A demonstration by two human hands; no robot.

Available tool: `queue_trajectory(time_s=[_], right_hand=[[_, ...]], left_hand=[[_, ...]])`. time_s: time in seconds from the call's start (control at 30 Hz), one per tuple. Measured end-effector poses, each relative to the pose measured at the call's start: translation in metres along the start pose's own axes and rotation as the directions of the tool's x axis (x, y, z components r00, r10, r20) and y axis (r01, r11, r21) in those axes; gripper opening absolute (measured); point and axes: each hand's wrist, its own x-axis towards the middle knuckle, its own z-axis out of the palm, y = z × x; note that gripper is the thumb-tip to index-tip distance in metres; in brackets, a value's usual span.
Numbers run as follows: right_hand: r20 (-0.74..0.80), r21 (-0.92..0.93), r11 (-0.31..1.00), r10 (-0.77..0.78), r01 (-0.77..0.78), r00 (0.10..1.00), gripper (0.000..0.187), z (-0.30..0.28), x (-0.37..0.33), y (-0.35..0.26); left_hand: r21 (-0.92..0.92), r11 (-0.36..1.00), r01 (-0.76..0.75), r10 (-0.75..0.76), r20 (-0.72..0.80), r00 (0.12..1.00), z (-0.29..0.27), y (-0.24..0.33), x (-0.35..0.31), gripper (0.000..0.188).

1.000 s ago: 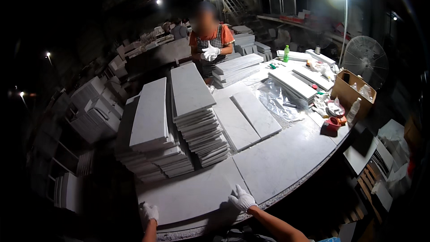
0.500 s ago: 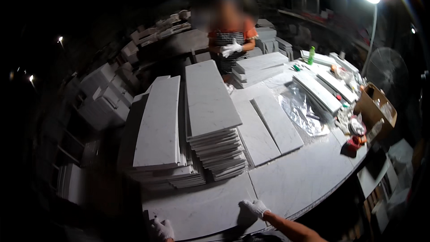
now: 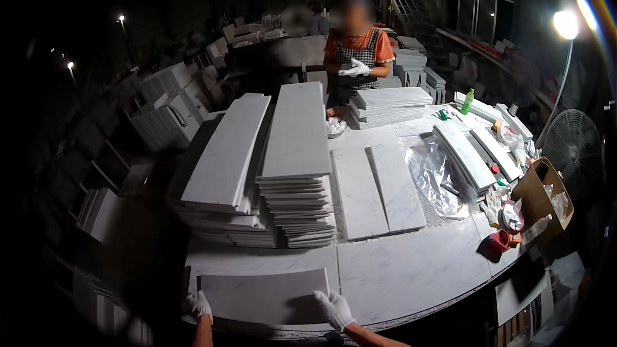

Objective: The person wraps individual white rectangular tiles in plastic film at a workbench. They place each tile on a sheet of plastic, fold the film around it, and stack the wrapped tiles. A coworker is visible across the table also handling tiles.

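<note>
Holding a slab [image 3: 257, 297] at near left between left hand [image 3: 199, 306] and right hand [image 3: 335, 310]. Apparently being mid-handling; leaving finished count unclear among farther stacks [image 3: 297, 132].

A thin, pale rectangular slab [image 3: 257, 294], shadowed toward its right end, stretches lengthwise along the near side of the worktable [image 3: 411, 266], though whether it lies flat or tilted is unclear.

Stacks [image 3: 295, 135] beyond slab [image 3: 257, 292], free tabletop [image 3: 411, 266] rightward
</note>
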Motion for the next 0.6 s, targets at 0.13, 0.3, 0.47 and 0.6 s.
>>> queue_trajectory(time_s=[0.13, 0.3, 0.47, 0.6], right_hand=[[0.003, 0.123, 0.986, -0.110, 0.109, 0.994, 0.044, -0.040, -0.055, -0.033], [0.206, -0.030, 0.966, -0.244, 0.255, 0.948, 0.044, -0.125, -0.089, -0.039], [0.014, 0.237, 0.965, -0.120, 0.114, 0.993, 0.037, -0.237, -0.089, 0.031], [-0.089, 0.336, 0.938, -0.057, 0.084, 0.994, 0.028, -0.347, -0.089, 0.090]], left_hand=[[-0.583, 0.539, 0.608, -0.239, 0.586, 0.774, 0.047, -0.077, -0.041, 0.065], [-0.570, 0.119, 0.813, 0.219, 0.814, 0.539, 0.072, -0.094, -0.173, 0.041], [-0.553, 0.045, 0.832, 0.228, 0.817, 0.530, 0.041, -0.045, -0.353, 0.041], [-0.487, 0.294, 0.823, 0.386, 0.848, 0.363, 0.027, 0.005, -0.459, 0.037]])
